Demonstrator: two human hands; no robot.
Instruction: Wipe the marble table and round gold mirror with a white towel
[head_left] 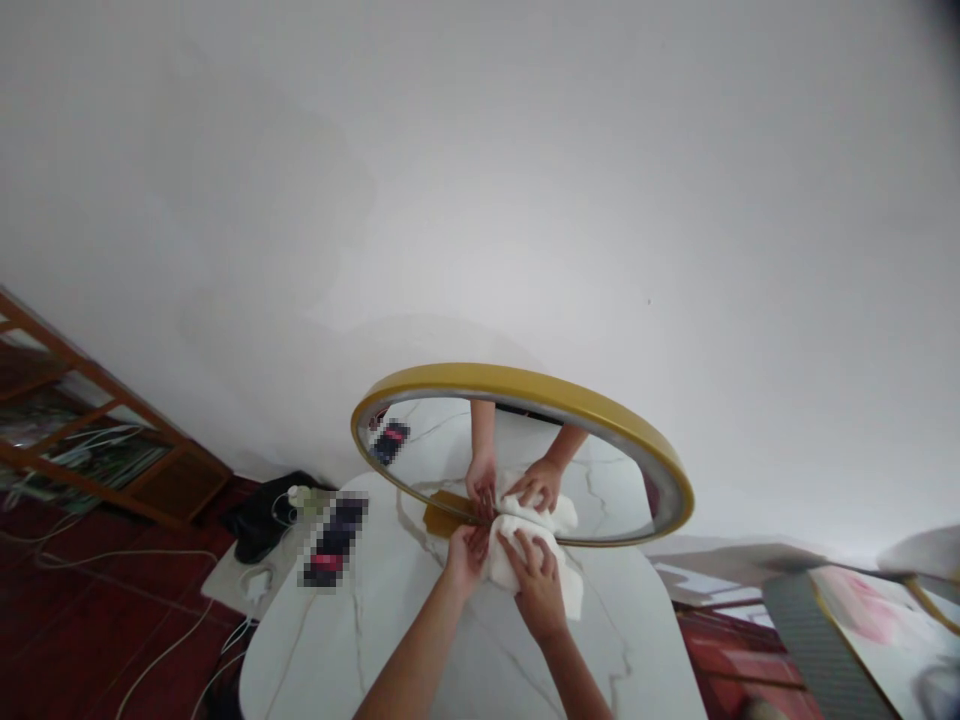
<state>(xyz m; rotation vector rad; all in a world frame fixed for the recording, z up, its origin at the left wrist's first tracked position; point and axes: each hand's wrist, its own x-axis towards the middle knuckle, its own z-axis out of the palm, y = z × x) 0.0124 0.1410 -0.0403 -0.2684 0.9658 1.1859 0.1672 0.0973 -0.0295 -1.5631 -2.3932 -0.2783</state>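
Note:
A round mirror (607, 480) with a gold frame stands tilted on the white marbled table. Its gold base (444, 512) shows at the lower left of the glass. My left hand (466, 558) is closed at the mirror's lower edge, close to the base, its fingertips partly hidden. Just right of it, my right hand (536, 580) presses a folded white cloth (571, 585) against the lower part of the mirror, fingers bent over the fabric. Both hands and the cloth are reflected in the glass.
On the left of the marbled table (300, 660) lies a blurred-out dark item (335, 540). Beyond it are a black bag (266, 510), a charger and loose cables on a red floor. A wooden cabinet (180, 480) stands far left; the white wall (480, 200) rises behind.

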